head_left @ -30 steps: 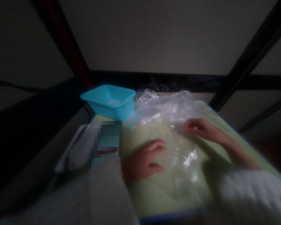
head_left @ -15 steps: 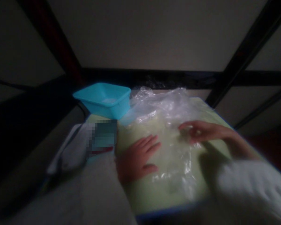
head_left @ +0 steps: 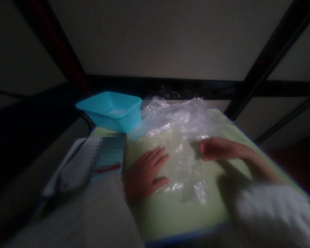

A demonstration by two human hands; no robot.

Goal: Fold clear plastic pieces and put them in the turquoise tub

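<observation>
While the clear plastic film [head_left: 179, 127] lies on the green mat [head_left: 170, 213], right of the blue tub [head_left: 111, 112], it is pressed flat by the left hand [head_left: 144, 172], fingers splayed, seemingly as an anchor. The right hand [head_left: 214, 148] is curled on it; whether it grips cannot be told.

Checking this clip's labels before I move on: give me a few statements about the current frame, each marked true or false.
1. The left hand rests flat on the green mat, fingers extended. True.
2. The turquoise basin stands to the right of the clear plastic. False: it stands at the plastic's back left.
3. The right hand is on the clear plastic. True.
4. The clear plastic lies inside the turquoise basin. False: it is spread over the green mat, beside the basin.
</observation>
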